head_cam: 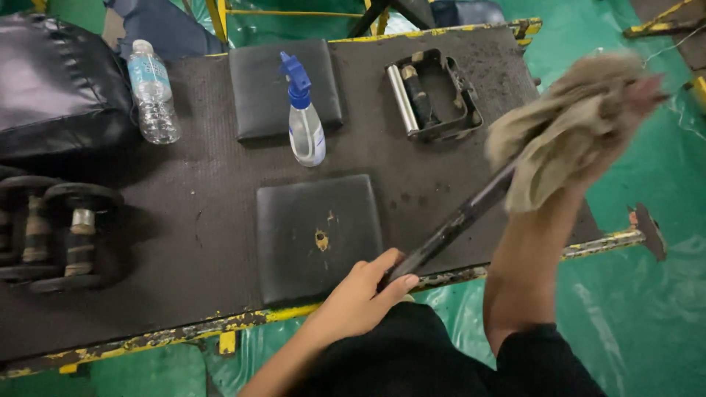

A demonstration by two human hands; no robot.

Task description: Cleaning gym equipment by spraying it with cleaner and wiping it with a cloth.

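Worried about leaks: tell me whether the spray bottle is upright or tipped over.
Upright. The spray bottle stands on its base on the black mat, blue trigger head on top, apart from both hands.

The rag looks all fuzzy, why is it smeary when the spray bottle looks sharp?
In the head view, the rag and the right hand wrapped in it are smeared by motion blur; the spray bottle, the water bottle and the left hand gripping the dark bar look sharp; soft glare shows on the green floor sheet.
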